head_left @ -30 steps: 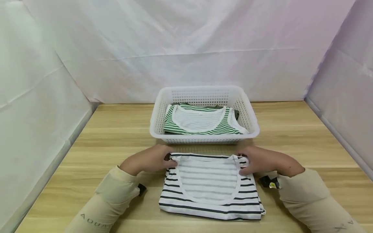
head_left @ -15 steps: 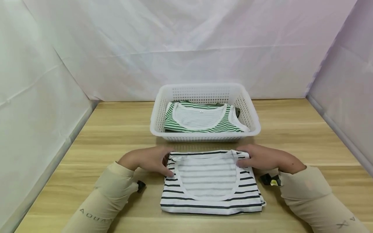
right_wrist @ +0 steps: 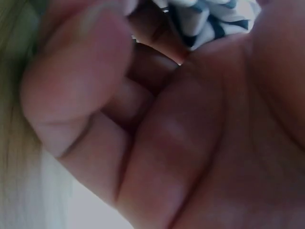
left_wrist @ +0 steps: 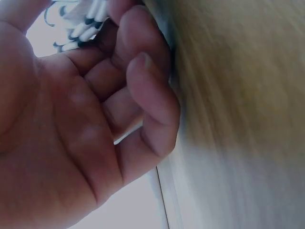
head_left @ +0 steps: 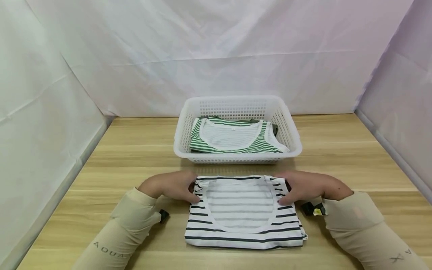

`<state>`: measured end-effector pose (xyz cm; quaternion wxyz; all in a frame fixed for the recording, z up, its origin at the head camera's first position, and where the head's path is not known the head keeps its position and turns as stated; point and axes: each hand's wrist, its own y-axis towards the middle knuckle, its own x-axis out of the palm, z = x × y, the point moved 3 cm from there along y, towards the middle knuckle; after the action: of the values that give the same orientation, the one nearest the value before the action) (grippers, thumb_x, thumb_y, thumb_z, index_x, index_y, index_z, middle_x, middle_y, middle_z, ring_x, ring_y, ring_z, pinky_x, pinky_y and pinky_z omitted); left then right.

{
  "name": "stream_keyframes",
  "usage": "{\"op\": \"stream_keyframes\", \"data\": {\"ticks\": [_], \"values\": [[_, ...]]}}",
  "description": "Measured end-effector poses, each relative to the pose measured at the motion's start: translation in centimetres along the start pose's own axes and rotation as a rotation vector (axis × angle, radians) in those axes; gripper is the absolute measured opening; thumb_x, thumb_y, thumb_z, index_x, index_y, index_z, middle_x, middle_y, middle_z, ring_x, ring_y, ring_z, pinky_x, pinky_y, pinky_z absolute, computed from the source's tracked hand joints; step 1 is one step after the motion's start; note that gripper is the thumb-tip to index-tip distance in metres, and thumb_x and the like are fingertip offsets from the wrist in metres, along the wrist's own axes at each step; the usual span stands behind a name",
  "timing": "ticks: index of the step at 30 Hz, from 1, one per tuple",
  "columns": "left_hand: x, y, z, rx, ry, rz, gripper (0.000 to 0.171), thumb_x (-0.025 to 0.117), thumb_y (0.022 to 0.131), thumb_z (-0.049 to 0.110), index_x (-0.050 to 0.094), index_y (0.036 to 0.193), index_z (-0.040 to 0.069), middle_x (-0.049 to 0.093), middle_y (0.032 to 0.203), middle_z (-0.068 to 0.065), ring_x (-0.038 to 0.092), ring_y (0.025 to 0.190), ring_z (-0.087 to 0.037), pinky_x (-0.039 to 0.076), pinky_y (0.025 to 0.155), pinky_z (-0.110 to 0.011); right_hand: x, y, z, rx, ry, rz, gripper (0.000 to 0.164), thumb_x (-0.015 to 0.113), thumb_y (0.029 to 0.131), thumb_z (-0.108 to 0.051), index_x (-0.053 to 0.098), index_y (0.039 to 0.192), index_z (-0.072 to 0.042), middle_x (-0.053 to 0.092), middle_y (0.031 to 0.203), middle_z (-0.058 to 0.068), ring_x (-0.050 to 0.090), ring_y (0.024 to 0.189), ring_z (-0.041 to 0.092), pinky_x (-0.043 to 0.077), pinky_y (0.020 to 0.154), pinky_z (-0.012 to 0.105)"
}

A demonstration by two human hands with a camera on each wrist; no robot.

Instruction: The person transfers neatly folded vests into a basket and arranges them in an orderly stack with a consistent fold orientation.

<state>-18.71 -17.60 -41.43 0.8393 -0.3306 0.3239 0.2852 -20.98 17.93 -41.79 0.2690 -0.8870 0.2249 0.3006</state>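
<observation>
A folded tank top [head_left: 241, 238], white with black stripes and a wide white-trimmed neckline, lies flat at the front middle of the table in the head view. My left hand [head_left: 175, 185] holds its far left corner, thumb on top and the other fingers bent at the edge. At the far right corner, my right hand [head_left: 305, 185] grips the cloth in the same manner. Both wrist views show curled fingers close to the wood, with a bit of striped cloth [left_wrist: 88, 24] beyond them. The fingertips under the cloth are hidden.
Just behind the tank top stands a white plastic basket [head_left: 237, 160]. Inside lies a folded green-striped tank top [head_left: 202, 144], over some dark green cloth [head_left: 275, 129]. White sheeting [head_left: 216, 56] encloses the wooden table [head_left: 135, 150] at the back and sides.
My left thumb has slid a little nearer along the left edge. My right thumb has moved outward and nearer on the right corner. The folded tank top stays nearly in place.
</observation>
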Motion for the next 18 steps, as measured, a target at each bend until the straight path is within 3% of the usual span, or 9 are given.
{"op": "stream_keyframes", "data": {"ticks": [3, 6, 12, 18], "values": [[0.16, 0.04, 0.19, 0.003, -0.011, -0.015, 0.031, 0.071, 0.081, 0.022, 0.046, 0.064, 0.02, 0.039, 0.057, 0.012, 0.037, 0.05, -0.004, 0.031, 0.048, -0.022, 0.22, 0.07, -0.06, -0.068, 0.093, -0.044, 0.033, 0.075, 0.088, -0.02, 0.064, 0.118, -0.014, 0.07, 0.103, -0.005, 0.063, 0.091, 0.006, 0.053, 0.082, 0.023], [0.26, 0.1, 0.47, 0.023, -0.047, -0.022, 0.021, 0.072, 0.083, 0.022, 0.054, 0.073, 0.019, 0.044, 0.063, 0.011, 0.041, 0.055, -0.005, 0.035, 0.052, -0.022, 0.36, 0.11, -0.13, -0.109, 0.147, -0.062, 0.022, 0.071, 0.089, -0.014, 0.065, 0.111, -0.012, 0.069, 0.1, -0.003, 0.062, 0.088, 0.006, 0.053, 0.079, 0.022], [0.58, 0.1, 0.74, 0.003, -0.071, -0.017, 0.023, 0.082, 0.08, 0.03, 0.062, 0.082, 0.018, 0.05, 0.068, 0.011, 0.044, 0.061, -0.006, 0.04, 0.057, -0.024, 0.66, 0.2, -0.25, -0.068, 0.189, -0.086, 0.026, 0.073, 0.089, -0.018, 0.064, 0.111, -0.008, 0.069, 0.096, -0.001, 0.064, 0.083, 0.007, 0.055, 0.073, 0.024], [0.78, 0.06, 0.89, 0.001, -0.059, -0.034, 0.02, 0.083, 0.077, 0.024, 0.065, 0.084, 0.019, 0.053, 0.071, 0.012, 0.043, 0.063, -0.006, 0.04, 0.059, -0.023, 0.68, 0.09, -0.4, -0.035, 0.139, -0.111, 0.024, 0.08, 0.082, -0.021, 0.069, 0.103, -0.013, 0.069, 0.089, -0.007, 0.061, 0.078, 0.004, 0.053, 0.072, 0.023]]}}
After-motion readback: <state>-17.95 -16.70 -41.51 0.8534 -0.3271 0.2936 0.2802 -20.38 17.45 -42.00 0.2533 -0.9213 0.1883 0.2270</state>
